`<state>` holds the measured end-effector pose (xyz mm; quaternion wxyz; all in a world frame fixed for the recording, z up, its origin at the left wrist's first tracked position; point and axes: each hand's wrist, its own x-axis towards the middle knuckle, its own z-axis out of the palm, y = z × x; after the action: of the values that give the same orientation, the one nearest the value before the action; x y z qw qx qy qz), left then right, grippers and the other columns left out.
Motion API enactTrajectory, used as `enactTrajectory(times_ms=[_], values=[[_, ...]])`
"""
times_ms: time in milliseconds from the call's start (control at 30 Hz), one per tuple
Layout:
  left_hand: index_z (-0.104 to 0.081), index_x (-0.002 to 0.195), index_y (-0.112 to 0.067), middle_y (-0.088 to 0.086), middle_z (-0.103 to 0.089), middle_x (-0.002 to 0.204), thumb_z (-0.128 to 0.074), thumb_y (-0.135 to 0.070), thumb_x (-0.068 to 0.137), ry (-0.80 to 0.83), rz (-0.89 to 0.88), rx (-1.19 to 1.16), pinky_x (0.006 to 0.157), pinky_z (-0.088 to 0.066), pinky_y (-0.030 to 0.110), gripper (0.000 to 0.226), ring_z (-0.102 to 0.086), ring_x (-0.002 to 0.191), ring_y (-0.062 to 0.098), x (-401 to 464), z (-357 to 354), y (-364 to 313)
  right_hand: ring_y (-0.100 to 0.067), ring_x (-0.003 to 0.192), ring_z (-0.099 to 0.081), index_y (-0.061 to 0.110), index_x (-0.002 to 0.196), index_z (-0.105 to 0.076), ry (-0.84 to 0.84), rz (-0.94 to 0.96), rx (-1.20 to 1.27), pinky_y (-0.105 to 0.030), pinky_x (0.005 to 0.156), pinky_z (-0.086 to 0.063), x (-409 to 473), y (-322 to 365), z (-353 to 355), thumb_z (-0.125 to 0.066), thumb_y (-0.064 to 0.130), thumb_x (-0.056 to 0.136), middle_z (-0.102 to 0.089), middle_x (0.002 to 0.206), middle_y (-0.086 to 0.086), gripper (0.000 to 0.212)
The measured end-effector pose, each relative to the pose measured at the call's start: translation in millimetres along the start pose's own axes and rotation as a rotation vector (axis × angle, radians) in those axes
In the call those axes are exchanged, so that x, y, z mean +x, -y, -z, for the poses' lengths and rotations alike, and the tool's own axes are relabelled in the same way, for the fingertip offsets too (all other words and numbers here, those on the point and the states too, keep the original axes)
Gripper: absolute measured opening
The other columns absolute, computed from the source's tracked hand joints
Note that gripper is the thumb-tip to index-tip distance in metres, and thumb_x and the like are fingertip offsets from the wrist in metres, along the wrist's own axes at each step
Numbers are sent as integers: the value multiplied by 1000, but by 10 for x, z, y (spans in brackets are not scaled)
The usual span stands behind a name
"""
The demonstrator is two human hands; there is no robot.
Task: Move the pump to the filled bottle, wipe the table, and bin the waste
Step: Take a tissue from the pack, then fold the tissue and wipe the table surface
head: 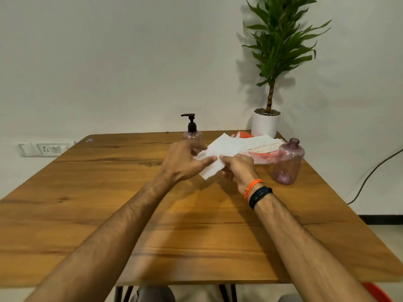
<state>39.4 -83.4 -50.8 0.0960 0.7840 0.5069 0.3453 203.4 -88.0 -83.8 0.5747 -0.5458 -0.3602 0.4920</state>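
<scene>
A white paper tissue (220,152) is held above the wooden table (109,203) between both hands. My left hand (183,162) pinches its left edge, and my right hand (237,168) grips its lower right part. Behind my left hand stands a pink bottle (192,136) with a black pump (190,122) on top. To the right stands a pink open-necked bottle (287,162) with no pump, looking empty.
An orange-and-white pack of tissues (261,147) lies behind my hands near the table's far right. A potted plant in a white pot (265,124) stands at the far right corner. A black cable (370,171) hangs at the right. Something red (377,290) shows under the table's near right edge.
</scene>
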Motion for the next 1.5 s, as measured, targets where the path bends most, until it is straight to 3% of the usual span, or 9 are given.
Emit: enactTrajectory(times_ms=[133, 233, 400, 600, 833, 1000, 1200, 1300, 1500], values=[[-64, 120, -13, 0, -69, 116, -76, -39, 78, -4, 276, -195, 85, -56, 29, 51, -67, 98, 13, -68, 139, 194, -18, 83, -67, 16, 92, -67, 111, 6, -98, -33, 69, -54, -67, -24, -29, -68, 17, 86, -73, 94, -2, 6], [-58, 123, -5, 7, -70, 108, -80, -23, 77, 103, 460, -492, 68, -61, 27, 54, -71, 87, 16, -171, 190, 235, -21, 94, -67, 19, 99, -70, 209, 29, -155, -38, 83, -53, -116, -27, -80, -71, 21, 84, -74, 101, 0, 15], [-61, 113, -6, 8, -69, 108, -80, -18, 76, 51, 603, -659, 58, -58, 23, 43, -71, 90, 20, -342, 191, 349, -13, 82, -73, 18, 97, -68, 347, 65, -156, -25, 61, -57, -199, -29, -195, -76, 13, 79, -74, 100, -1, 20], [-67, 102, -9, 6, -73, 100, -78, -10, 77, 35, 639, -830, 51, -54, 21, 28, -74, 72, 13, -463, 211, 524, -19, 92, -69, 11, 116, -63, 311, 71, -219, -30, 69, -58, -227, -110, -321, -78, 10, 76, -70, 110, -5, 43], [-74, 81, -10, 5, -76, 79, -58, 4, 87, -3, 642, -962, 45, -52, 20, 22, -71, 59, 13, -496, 240, 636, -20, 92, -66, 17, 80, -77, 376, 191, -271, -30, 69, -56, -251, -115, -416, -59, -1, 87, -74, 97, 0, 27], [-74, 83, -1, 9, -73, 81, -52, 0, 84, -85, 679, -950, 42, -48, 17, 22, -65, 47, 8, -491, 243, 623, -27, 93, -64, -6, 90, -73, 413, 195, -269, -32, 74, -54, -246, -120, -427, -61, 6, 81, -72, 100, -16, 19], [-68, 90, -4, 11, -71, 98, -80, 0, 70, -104, 627, -806, 60, -60, 30, 24, -71, 86, 22, -508, 210, 670, -24, 93, -68, 7, 99, -72, 350, 248, -313, -32, 67, -56, -221, -190, -449, -79, 15, 76, -73, 101, -10, 26], [-61, 98, -6, 7, -69, 91, -82, 1, 69, -136, 615, -808, 61, -61, 30, 37, -71, 84, 19, -506, 201, 665, -27, 103, -64, 15, 114, -64, 322, 128, -304, -43, 83, -56, -194, -212, -472, -84, 22, 69, -68, 113, -10, 50], [-58, 102, -8, 5, -69, 89, -83, 0, 68, -157, 623, -811, 63, -61, 30, 43, -71, 83, 16, -492, 176, 676, -26, 99, -68, 5, 112, -66, 389, 12, -256, -35, 76, -59, -158, -244, -507, -80, 8, 72, -70, 110, -12, 43]])
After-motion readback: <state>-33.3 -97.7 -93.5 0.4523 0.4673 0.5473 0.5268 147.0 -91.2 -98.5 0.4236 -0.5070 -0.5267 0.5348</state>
